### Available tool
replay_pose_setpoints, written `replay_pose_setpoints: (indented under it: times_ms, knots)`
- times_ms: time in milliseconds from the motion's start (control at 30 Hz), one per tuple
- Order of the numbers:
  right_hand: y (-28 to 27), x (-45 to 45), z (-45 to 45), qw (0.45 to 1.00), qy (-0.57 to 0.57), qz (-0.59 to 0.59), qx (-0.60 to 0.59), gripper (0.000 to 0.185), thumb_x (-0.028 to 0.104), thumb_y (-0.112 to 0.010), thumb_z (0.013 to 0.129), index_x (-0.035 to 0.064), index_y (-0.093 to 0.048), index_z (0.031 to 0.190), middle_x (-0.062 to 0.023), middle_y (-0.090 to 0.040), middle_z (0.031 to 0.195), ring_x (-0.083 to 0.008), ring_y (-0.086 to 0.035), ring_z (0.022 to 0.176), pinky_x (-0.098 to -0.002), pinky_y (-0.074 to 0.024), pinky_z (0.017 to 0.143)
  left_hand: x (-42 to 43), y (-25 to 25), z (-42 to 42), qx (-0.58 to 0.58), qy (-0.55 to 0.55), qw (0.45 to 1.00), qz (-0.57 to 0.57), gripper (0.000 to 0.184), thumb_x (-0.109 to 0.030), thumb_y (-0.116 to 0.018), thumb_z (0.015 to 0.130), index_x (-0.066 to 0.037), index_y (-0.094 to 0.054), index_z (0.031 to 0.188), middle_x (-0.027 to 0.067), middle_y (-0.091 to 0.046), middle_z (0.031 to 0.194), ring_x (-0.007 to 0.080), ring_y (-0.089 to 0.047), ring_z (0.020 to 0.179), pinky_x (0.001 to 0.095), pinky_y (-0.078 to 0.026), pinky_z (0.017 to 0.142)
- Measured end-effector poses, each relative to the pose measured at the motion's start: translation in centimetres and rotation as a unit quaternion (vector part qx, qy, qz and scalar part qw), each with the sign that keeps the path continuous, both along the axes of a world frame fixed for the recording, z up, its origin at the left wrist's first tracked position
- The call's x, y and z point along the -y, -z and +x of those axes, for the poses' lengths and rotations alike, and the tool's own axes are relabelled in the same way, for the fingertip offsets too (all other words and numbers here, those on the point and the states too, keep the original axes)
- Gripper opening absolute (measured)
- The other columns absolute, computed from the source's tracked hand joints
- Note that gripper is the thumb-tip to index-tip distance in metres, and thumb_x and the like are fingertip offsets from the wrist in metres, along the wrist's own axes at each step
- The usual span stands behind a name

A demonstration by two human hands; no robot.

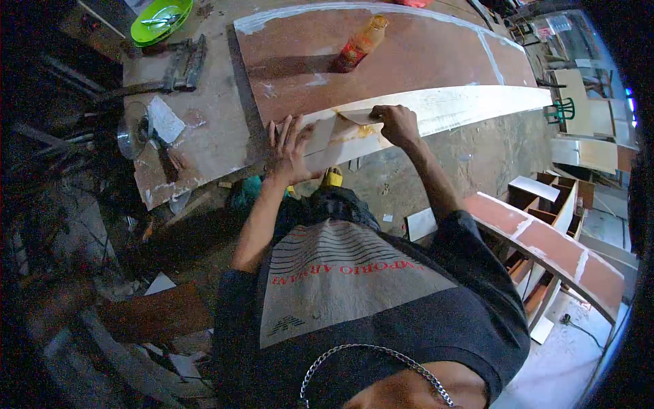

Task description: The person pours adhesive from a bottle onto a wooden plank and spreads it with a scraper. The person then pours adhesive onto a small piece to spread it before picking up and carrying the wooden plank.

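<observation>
My left hand (289, 151) lies with its fingers spread over the near left end of a long pale strip (463, 108). The strip runs along the near edge of a curved brown panel (422, 58). In my right hand (396, 125) is a flat, thin scraper (357, 117), its blade against the strip. Amber-coloured glue (364, 129) is smeared on the strip beside the blade. Standing on the brown panel beyond my hands is a bottle (361, 44) with a red label and amber contents.
A worktable (218, 129) extends to the left, bearing a clamp-like tool (174, 68), a clear round container (133, 129) and a green bowl (161, 20). At right stand another curved panel (545, 245), a wooden shelf frame (562, 204) and a green stool (561, 109).
</observation>
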State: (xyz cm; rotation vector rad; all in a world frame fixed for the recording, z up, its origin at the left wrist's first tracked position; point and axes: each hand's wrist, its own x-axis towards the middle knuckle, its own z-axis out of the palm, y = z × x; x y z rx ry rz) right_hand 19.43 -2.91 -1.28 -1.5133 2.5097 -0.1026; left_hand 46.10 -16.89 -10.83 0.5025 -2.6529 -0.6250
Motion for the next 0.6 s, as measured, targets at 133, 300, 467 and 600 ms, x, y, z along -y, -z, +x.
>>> replay_pose_setpoints:
  times_ms: [133,300,467,600]
  knots:
    - [-0.7,-1.1,-0.8,0.997,-0.044,0.058,0.006,0.035,0.0,-0.061,0.074,0.0207,-0.074,0.099,-0.0066,-0.075,0.093,-0.0327,-0.071,0.086,-0.046,-0.0561,0.071,0.1,-0.1,0.1,0.006,-0.003,1.0,0.006,0.111,-0.058,-0.088,0.047,-0.011,-0.052,0.141,0.016,-0.033,0.157,0.0393,-0.026,0.147,0.0655,-0.008,0.12]
    - [-1.1,-3.9,-0.8,0.992,-0.051,0.115,0.027,0.035,-0.001,-0.062,0.073,0.0212,-0.074,0.098,-0.0021,-0.076,0.097,-0.0311,-0.071,0.09,-0.0451,-0.057,0.075,0.3,0.1,0.0,-0.013,0.001,1.0,0.024,0.112,-0.058,-0.088,0.048,-0.011,-0.051,0.142,0.0182,-0.036,0.154,0.0412,-0.03,0.145,0.0663,-0.01,0.119]
    - [-0.4,-10.6,1.0,0.981,-0.051,0.175,0.058,0.036,-0.005,-0.058,0.078,0.0152,-0.074,0.103,-0.0083,-0.075,0.101,-0.0313,-0.072,0.09,-0.0429,-0.0564,0.075,0.0,0.2,0.0,-0.01,0.005,1.0,0.015,0.112,-0.061,-0.087,0.05,-0.01,-0.05,0.142,0.0203,-0.039,0.151,0.0426,-0.031,0.143,0.0671,-0.011,0.118]
    - [-1.6,-12.2,4.6,0.988,0.043,0.049,0.141,0.029,-0.001,-0.06,0.088,0.0146,-0.073,0.109,-0.0111,-0.074,0.1,-0.0299,-0.073,0.089,-0.0401,-0.0566,0.075,0.5,0.3,-0.3,-0.03,-0.011,0.999,-0.014,0.116,-0.068,-0.083,0.052,-0.009,-0.047,0.145,0.0205,-0.036,0.154,0.0427,-0.029,0.145,0.0674,-0.01,0.118]
